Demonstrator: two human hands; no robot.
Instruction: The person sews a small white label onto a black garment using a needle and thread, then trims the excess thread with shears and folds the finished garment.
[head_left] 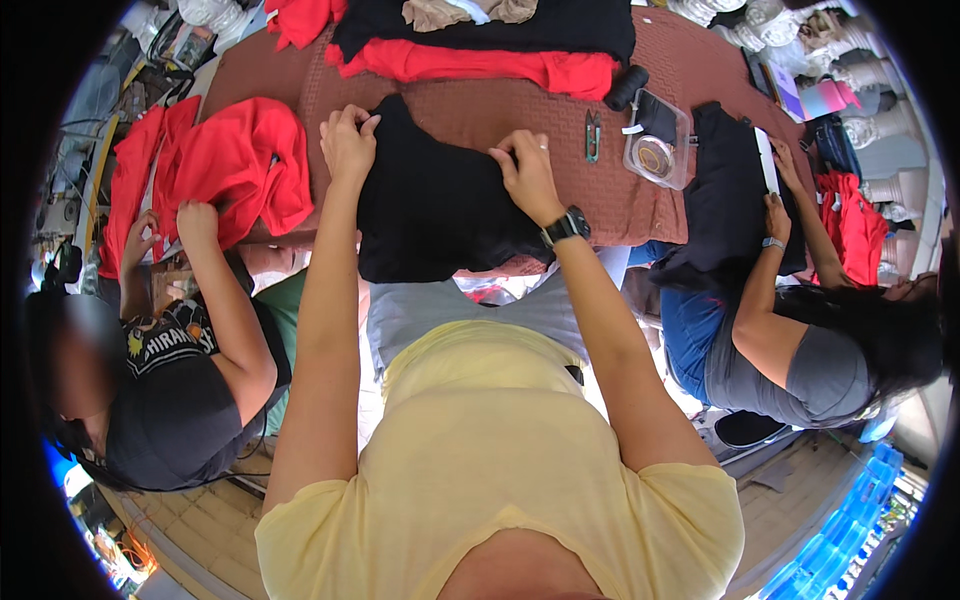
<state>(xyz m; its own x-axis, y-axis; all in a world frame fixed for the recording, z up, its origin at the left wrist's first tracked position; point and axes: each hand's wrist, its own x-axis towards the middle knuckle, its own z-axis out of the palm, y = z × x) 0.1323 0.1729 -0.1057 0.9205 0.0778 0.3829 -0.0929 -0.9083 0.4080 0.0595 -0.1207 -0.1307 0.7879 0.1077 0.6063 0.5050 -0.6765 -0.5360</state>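
A piece of black fabric (430, 210), perhaps part of a garment, lies before me and hangs over the table's near edge. My left hand (348, 148) pinches its upper left edge between thumb and fingers. On the opposite side, the fingers of my right hand (530, 178) are closed on the cloth's right edge; a dark watch sits on that wrist. Thread snips (592, 136) lie to the right of my right hand. Beyond them are a black thread spool (627, 87) and a clear plastic box (683, 160) with a ring-shaped roll and a dark item inside.
Brown textured cloth (480, 115) covers the table. Folded black garments (480, 35) rest on red fabric (480, 68) at the far side. A co-worker at left handles red cloth (240, 170); another at right holds a white strip (767, 163) on black cloth (720, 190).
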